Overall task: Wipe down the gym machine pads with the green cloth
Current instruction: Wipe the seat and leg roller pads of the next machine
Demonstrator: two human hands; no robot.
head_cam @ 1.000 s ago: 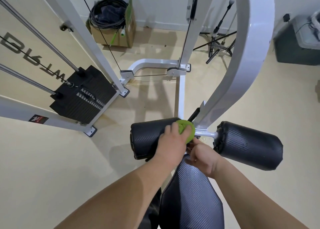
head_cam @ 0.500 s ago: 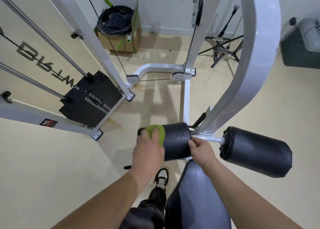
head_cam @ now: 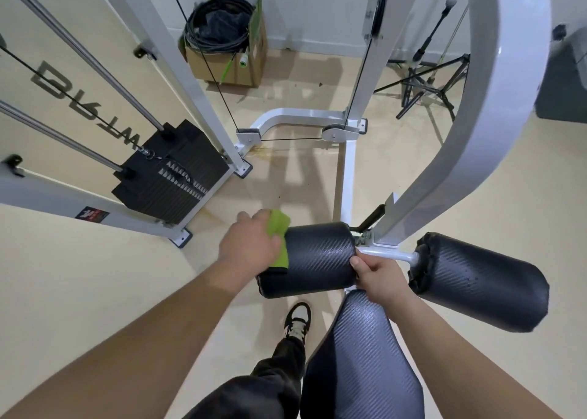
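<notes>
At the far left, a weight stack (head_cam: 173, 172) is seen on its two guide rods, framed by white uprights, with bare floor (head_cam: 79, 275) lying open between that frame and the pads. A cardboard box (head_cam: 227, 56) of coiled cable is set against the back wall, well apart from the work. Open floor is also left just beyond the left pad's outer end, where the left hand (head_cam: 249, 247) is placed.

The left hand is reached forward from a nearly straight forearm, palm down, and is closed around the green cloth (head_cam: 281, 239); the cloth is pinched between thumb and fingers and pressed against the outer left end of the left pad (head_cam: 317, 258), part of it folded over the rim of that end. A shoe (head_cam: 298, 321) and a dark trouser leg are seen on the floor directly beneath this pad.

The right hand (head_cam: 379, 274) is curled around the pad's inner right end, thumb laid on the top edge, just beside the white axle (head_cam: 390, 253) that joins the two rollers. Below it the seat pad (head_cam: 362, 361) is found, its narrow tip touching the wrist area. The right pad (head_cam: 479, 279) is untouched, with clear floor beyond its far end. A curved white frame arm (head_cam: 495, 117) rises from the axle, and a folded stand (head_cam: 425, 82) is seen at the back right.
</notes>
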